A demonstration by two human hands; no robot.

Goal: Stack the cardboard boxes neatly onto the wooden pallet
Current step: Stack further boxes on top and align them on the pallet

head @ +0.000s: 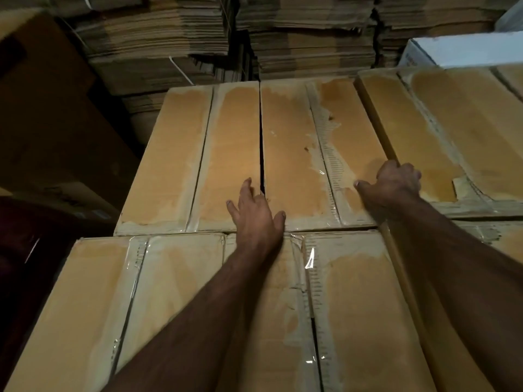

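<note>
Stacks of flattened cardboard (226, 32), some tied with pale strapping, fill the whole far side of the view. In front of them lie sealed cardboard boxes packed side by side in one layer, their tops level and glossy with clear tape; the pallet beneath cannot be seen. The near left box (85, 306) and the near middle box (353, 306) take up the bottom of the frame. Beyond them sit the far left box (181, 154) and the far middle box (294, 154), parted by a narrow dark gap. A raised box (441, 125) stands higher at the right, its long edge running along the far middle box. A dark brown carton (48, 114) stands at the left edge, and a white box (464, 49) shows at the top right corner.

Both forearms are bare and reach forward over the near boxes. The left hand (256, 210) lies flat, fingers spread and straight, palm down at the near edge of the two far boxes, right over the near end of the gap; it holds nothing. The right hand (393, 183) has its fingers curled over the lower near edge of the raised box, gripping it, thumb pointing left across the far middle box's right near corner.
</note>
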